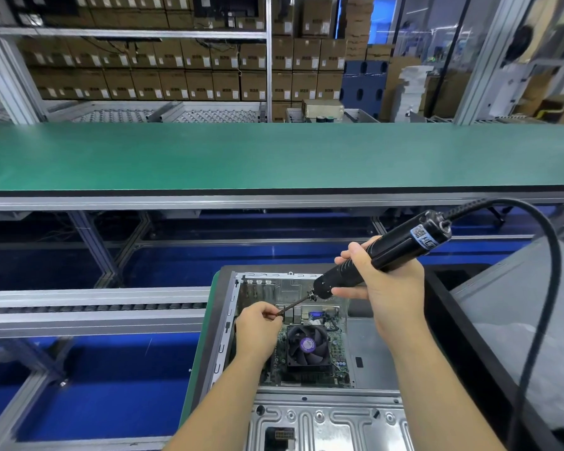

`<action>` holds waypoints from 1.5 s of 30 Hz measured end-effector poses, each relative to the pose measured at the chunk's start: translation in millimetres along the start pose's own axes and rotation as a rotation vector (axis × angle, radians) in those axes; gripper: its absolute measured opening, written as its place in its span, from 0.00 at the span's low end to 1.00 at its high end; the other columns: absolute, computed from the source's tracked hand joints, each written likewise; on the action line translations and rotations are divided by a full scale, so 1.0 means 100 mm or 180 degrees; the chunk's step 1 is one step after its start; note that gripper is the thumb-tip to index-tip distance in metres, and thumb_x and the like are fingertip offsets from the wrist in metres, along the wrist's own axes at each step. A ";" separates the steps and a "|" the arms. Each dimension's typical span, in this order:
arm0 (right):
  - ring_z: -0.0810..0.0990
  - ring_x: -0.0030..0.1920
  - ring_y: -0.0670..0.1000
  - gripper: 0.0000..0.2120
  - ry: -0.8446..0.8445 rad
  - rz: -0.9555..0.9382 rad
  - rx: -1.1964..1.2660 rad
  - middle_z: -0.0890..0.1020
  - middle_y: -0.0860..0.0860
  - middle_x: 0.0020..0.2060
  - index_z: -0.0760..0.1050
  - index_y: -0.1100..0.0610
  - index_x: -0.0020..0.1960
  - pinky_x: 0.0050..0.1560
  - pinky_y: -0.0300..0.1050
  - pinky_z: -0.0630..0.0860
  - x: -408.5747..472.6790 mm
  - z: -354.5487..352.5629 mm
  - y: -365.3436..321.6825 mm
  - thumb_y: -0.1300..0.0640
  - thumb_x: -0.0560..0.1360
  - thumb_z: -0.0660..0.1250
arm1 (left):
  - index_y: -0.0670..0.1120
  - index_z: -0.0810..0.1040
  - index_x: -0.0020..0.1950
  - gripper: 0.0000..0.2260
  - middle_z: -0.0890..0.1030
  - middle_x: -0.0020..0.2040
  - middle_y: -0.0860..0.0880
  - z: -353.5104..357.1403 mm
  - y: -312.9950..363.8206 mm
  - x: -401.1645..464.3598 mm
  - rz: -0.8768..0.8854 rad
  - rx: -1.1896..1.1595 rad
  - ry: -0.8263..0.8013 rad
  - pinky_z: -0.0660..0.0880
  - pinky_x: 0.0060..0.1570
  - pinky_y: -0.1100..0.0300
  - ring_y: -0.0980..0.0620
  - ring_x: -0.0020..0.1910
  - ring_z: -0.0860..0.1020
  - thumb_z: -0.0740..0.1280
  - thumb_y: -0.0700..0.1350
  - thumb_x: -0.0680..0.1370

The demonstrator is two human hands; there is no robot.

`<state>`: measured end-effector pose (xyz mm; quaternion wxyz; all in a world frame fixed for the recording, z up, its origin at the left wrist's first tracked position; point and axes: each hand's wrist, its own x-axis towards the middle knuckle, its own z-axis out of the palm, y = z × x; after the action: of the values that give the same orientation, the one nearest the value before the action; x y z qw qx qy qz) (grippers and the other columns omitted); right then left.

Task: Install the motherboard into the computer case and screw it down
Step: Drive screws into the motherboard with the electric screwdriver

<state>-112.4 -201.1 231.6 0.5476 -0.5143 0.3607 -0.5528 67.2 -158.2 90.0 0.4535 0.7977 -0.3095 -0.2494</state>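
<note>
two hands on electric screwdriver [381,255], right hand [385,281] gripping barrel, left hand [258,323] pinching bit tip, pointing down-left over motherboard [336,353]

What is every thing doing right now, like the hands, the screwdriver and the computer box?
Black electric screwdriver: tilted, bit pointing down-left, gripped by the right hand.
Right hand: wrapped round the screwdriver's body.
Left hand: pinching the bit's tip; any screw there is too small to tell.
Silver metal computer case: lying flat, side open.
Green motherboard: seated inside the case.
Black cooling fan: on the motherboard; spinning cannot be told.
Black cable: looping from the screwdriver's rear.
</note>
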 end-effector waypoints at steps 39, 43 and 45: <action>0.85 0.41 0.55 0.15 -0.1566 0.0283 -0.0802 0.85 0.51 0.37 0.79 0.61 0.47 0.37 0.51 0.85 0.23 0.67 0.65 0.53 0.69 0.79 | 0.43 0.71 0.45 0.06 0.75 0.44 0.46 0.10 -0.24 0.41 -0.0917 0.0997 0.0088 0.68 0.38 0.57 0.46 0.41 0.71 0.63 0.34 0.77; 0.85 0.43 0.52 0.14 -0.1517 0.0375 -0.0936 0.85 0.48 0.37 0.81 0.58 0.47 0.45 0.56 0.85 0.29 0.65 0.75 0.53 0.68 0.81 | 0.47 0.69 0.37 0.08 0.71 0.38 0.47 0.19 -0.28 0.52 -0.0959 0.0914 0.0326 0.63 0.34 0.56 0.47 0.36 0.67 0.62 0.39 0.76; 0.86 0.43 0.52 0.13 -0.1471 0.0448 -0.0884 0.86 0.49 0.38 0.81 0.58 0.47 0.47 0.57 0.84 0.33 0.65 0.79 0.55 0.68 0.81 | 0.50 0.71 0.42 0.07 0.74 0.41 0.49 0.21 -0.27 0.60 -0.0693 0.0960 0.0388 0.66 0.30 0.64 0.49 0.39 0.69 0.61 0.41 0.78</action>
<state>-27.1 -233.9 175.1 0.5767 -0.6706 0.3333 -0.3266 101.0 -202.6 49.1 0.3171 0.8990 -0.2271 -0.1990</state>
